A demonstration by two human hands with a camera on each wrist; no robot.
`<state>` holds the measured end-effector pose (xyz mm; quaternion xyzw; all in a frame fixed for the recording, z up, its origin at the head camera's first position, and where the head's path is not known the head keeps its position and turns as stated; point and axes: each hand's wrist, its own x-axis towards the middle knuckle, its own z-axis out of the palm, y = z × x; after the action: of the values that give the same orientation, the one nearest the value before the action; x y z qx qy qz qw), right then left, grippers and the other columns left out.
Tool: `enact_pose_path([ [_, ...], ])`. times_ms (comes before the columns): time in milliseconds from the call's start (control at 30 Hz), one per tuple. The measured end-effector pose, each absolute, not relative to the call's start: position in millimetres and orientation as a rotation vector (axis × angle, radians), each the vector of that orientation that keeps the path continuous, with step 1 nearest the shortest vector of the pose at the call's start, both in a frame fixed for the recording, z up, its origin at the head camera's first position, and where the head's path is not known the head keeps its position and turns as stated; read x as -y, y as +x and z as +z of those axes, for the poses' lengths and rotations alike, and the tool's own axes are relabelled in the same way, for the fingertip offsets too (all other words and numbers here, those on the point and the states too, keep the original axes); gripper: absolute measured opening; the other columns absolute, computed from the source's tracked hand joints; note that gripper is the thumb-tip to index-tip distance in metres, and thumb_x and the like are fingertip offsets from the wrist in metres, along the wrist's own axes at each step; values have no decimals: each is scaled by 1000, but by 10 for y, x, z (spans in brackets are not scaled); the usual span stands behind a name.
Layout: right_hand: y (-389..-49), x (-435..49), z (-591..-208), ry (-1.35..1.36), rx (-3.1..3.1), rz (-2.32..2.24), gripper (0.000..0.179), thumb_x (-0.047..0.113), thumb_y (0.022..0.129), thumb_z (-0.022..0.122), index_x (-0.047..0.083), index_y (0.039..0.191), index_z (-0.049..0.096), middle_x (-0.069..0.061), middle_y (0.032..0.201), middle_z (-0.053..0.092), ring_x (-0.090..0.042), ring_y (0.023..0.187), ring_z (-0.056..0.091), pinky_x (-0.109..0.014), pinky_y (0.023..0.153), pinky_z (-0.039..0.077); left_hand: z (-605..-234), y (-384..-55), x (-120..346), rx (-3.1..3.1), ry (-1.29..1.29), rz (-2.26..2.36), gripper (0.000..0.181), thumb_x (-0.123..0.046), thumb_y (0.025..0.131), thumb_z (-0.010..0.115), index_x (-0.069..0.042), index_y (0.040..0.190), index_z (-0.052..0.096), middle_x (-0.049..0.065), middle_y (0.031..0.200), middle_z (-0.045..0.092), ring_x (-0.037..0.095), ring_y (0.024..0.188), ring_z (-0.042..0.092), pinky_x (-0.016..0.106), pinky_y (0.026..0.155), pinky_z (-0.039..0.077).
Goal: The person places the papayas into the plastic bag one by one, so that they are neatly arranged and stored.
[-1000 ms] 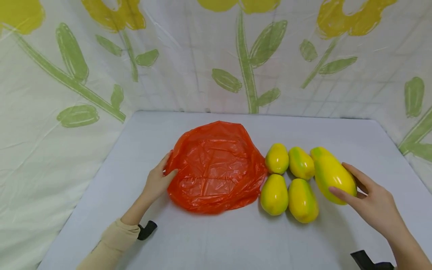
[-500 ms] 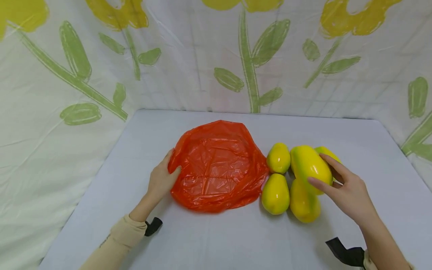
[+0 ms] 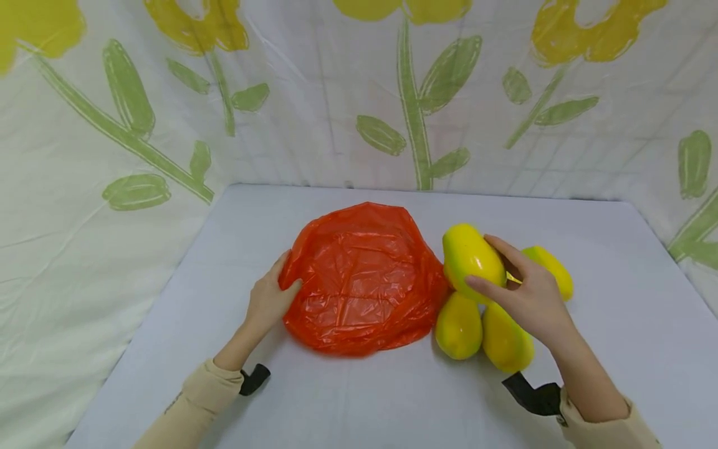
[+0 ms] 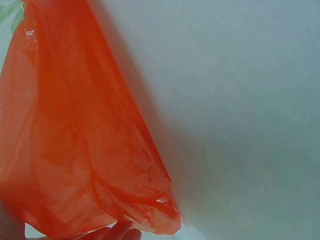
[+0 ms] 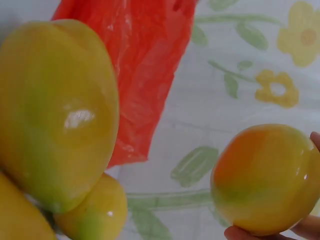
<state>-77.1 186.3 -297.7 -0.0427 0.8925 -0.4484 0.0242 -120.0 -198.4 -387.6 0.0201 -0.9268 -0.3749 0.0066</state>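
Observation:
My right hand [image 3: 530, 296] grips a glossy yellow papaya [image 3: 473, 259] with green streaks, thumb on one side and fingers on the other. It hovers above other papayas, over the right side of a crumpled red plastic bag [image 3: 359, 280]. In the right wrist view the held papaya [image 5: 265, 180] is at lower right, with fingertips at its edges. My left hand [image 3: 272, 299] holds the bag's left edge. Fingertips [image 4: 120, 231] show along the bag [image 4: 80, 125] at the bottom of the left wrist view.
Two papayas, one [image 3: 459, 327] near the bag and another [image 3: 507, 340] beside it, lie on the white table [image 3: 359, 399]. A third papaya [image 3: 552, 271] shows behind my right hand. A flower-patterned curtain [image 3: 314, 112] hangs behind the table.
My right hand has carried the papaya leftward, from the right end of the group to beside the red plastic bag. The left hand keeps holding the bag at nearly the same spot.

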Motion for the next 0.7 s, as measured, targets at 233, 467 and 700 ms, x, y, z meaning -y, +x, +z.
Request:
enact_pose_path([
  [233,-840,-1571,-2966,-185,-2720,-1393,80,43,88,70,12,152,33,-17,151,38,-38,130,41,-54,102,40,-3878,-1198,1988,2907,75,-1159,64,-15,94,55,0,151,30,30,137,49,42,108,58,55,87,50],
  [467,-922,-1425,-2956,-222,-2693,-1421,79,42,88,69,11,152,33,-15,152,37,-37,130,43,-51,98,45,-3878,-1185,1968,2907,80,-1182,64,-15,94,55,-1,151,29,28,137,50,41,106,59,53,86,52],
  [700,-985,-1280,-2966,-226,-2698,-1430,78,42,88,69,11,151,35,-15,151,39,-37,132,42,-51,99,44,-3878,-1181,1978,2902,91,-1187,64,-15,94,54,-2,152,29,28,137,50,40,105,60,52,85,52],
])
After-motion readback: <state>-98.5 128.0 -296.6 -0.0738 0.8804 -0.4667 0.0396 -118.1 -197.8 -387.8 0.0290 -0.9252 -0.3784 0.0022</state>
